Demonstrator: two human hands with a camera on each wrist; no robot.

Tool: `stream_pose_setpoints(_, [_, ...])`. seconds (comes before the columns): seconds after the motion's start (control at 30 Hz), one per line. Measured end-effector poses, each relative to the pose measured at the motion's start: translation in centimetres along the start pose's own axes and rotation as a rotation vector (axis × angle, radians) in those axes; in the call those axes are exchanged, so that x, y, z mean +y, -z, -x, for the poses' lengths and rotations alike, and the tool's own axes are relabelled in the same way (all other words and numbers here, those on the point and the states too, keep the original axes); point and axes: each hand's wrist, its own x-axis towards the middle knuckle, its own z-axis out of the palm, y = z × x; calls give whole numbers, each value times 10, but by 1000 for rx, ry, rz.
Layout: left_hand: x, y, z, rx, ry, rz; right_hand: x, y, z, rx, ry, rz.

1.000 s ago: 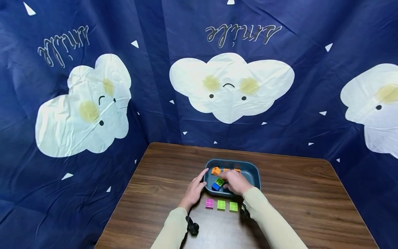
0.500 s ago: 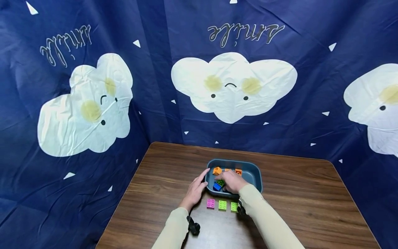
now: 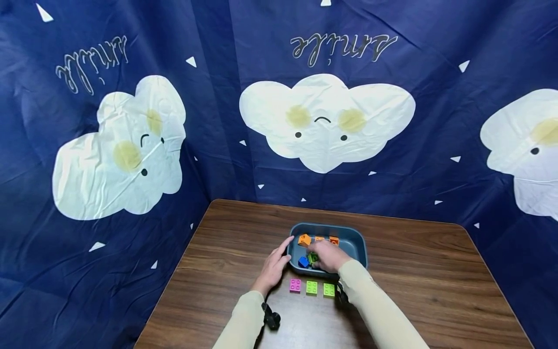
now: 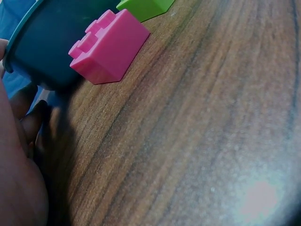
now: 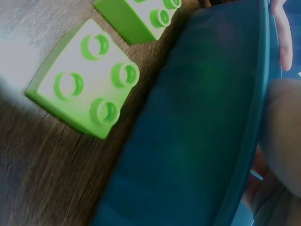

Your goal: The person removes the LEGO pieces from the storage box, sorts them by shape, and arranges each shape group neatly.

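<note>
In the head view, a blue-grey plastic tub (image 3: 358,242) stands on the table with toy building bricks in it. My left hand (image 3: 271,267) touches its left end, fingers and thumb spread along the rim. My right hand (image 3: 329,256) reaches inside and pinches a green brick (image 3: 312,258), partly hidden by the fingers. A blue brick (image 3: 303,262) lies just left of it. Orange bricks (image 3: 304,240) lie toward the back of the tub. The right wrist view shows mostly the tub's outer wall (image 5: 188,122); the held brick is out of sight there.
In front of the tub, a pink brick (image 3: 295,286), a lime brick (image 3: 311,288) and another lime brick (image 3: 329,290) stand in a row, studs up. The brown wooden table (image 3: 418,271) ends at a dark blue cloth (image 3: 218,160) with printed clouds.
My right hand's fingers have closed in on the green brick, which has turned and shifted right, away from the blue brick. My left hand stays at the tub's rim.
</note>
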Motion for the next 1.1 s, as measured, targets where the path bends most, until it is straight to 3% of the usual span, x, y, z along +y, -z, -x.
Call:
stream_pose_setpoints(0.23, [0,1,0,-6,13,10,3,5,8,50,-43,-57])
stream_pose_setpoints(0.57, [2,2,0,-5,5,4,9,9,24,260,-16,-153])
stream_pose_setpoints(0.8, [4,3,0,-11,14,12,15,7,37,352,-41,-337])
stream_pose_setpoints(1.1, [3,1,1,-8,13,13,19,7,54,387,-96,-538])
